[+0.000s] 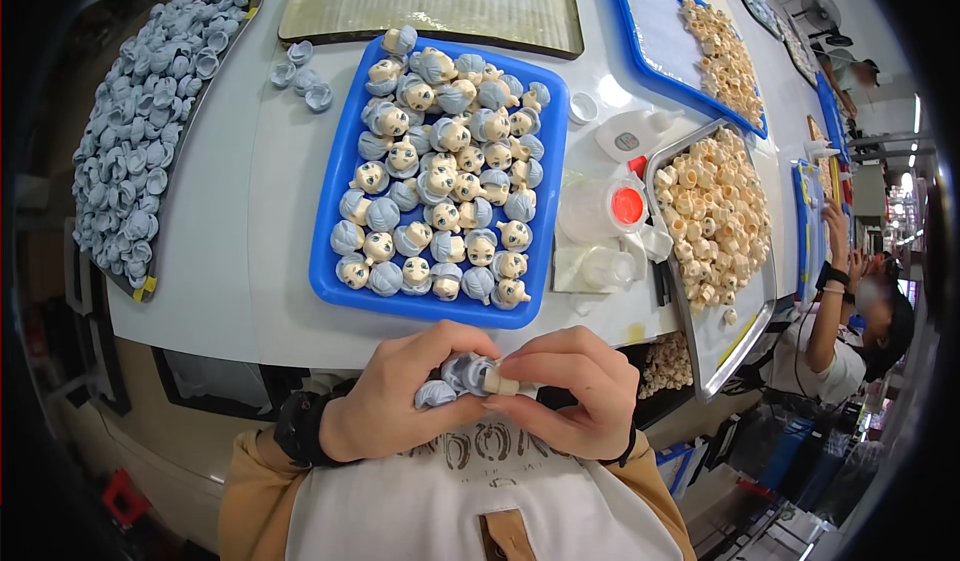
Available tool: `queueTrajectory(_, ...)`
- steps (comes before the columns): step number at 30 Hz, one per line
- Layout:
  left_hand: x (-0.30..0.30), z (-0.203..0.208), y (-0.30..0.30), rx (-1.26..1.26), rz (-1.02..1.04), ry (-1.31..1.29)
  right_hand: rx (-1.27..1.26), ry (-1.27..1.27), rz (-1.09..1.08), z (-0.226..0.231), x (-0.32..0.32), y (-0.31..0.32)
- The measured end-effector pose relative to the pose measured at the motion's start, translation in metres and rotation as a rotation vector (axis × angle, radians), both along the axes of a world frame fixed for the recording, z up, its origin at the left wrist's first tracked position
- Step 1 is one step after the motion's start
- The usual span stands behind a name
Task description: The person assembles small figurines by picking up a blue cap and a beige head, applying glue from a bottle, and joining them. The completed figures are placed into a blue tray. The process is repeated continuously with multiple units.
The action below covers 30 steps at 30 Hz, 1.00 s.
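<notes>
Just past the table's front edge, both my hands meet in front of my chest. My left hand (400, 389) is closed around grey-blue doll hair pieces (436, 394), cupped shells with moulded strands. My right hand (580, 391) pinches a small cream doll head part (502, 385) against the hollow of one hair piece; how far it sits inside is hidden by my fingers. Beyond my hands lies a blue tray (420, 308) with rows of doll heads (440, 181), cream faces with painted eyes and grey-blue hair.
Hair shells heap a tray (140, 141) at left, with several loose shells (303, 79) nearby. At right stand a metal tray of cream parts (715, 221), plastic bottles (600, 206) and another blue tray (640, 21). A co-worker (850, 331) sits at far right.
</notes>
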<state>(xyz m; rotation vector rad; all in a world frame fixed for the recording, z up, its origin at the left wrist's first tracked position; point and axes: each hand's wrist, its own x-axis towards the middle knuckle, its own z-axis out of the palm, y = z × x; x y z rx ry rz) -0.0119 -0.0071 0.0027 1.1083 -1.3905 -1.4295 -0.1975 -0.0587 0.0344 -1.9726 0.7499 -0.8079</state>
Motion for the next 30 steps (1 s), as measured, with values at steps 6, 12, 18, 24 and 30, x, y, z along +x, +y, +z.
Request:
queueTrajectory(6, -0.001, 0.006, 0.005, 0.284, -0.034, 0.195, -0.115, 0.079, -0.058, -0.002, 0.002, -0.001)
queueTrajectory(12, 0.001, 0.005, 0.005, 0.312, 0.028, 0.304, -0.084, -0.009, -0.031, -0.002, 0.003, -0.001)
queueTrajectory(18, -0.001, 0.006, 0.005, 0.375, 0.027, 0.426, -0.012, -0.063, -0.02, 0.0, -0.007, -0.006)
queueTrajectory(24, 0.005, 0.011, 0.003, 0.446, 0.048, 0.466, -0.107, 0.129, -0.597, 0.015, -0.05, -0.026)
queueTrajectory(30, 0.003, 0.003, 0.005, 0.358, 0.105, 0.454, -0.126, 0.429, -0.471, 0.012, -0.057, -0.043)
